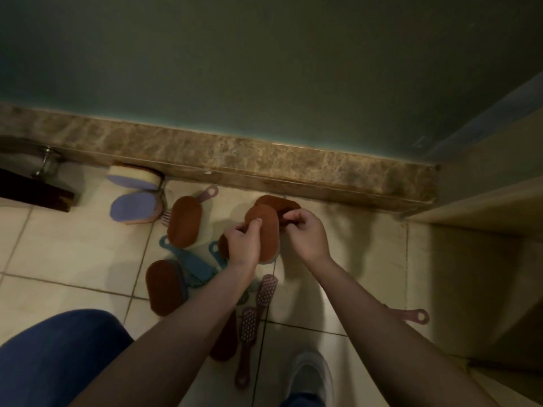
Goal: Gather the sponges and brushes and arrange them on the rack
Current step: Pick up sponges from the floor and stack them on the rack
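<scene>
Sponges and brushes lie scattered on the tiled floor by the wall. My left hand [244, 243] grips a brown oval sponge [266, 230] held up on edge. My right hand [305, 233] pinches another brown sponge [276, 202] just behind it. More brown sponges lie to the left [185, 221] and lower left [164, 286]. Two purple sponges [133, 208] sit near the skirting. Blue brushes [191, 265] and pink brushes [249, 318] lie between my forearms. No rack is in view.
A marble skirting [235, 160] runs along the green wall. A dark furniture leg [35, 189] and a metal fitting [47, 164] stand at the far left. My knee [58, 353] and shoe [308, 377] are at the bottom. Another pink brush handle [417, 315] lies to the right.
</scene>
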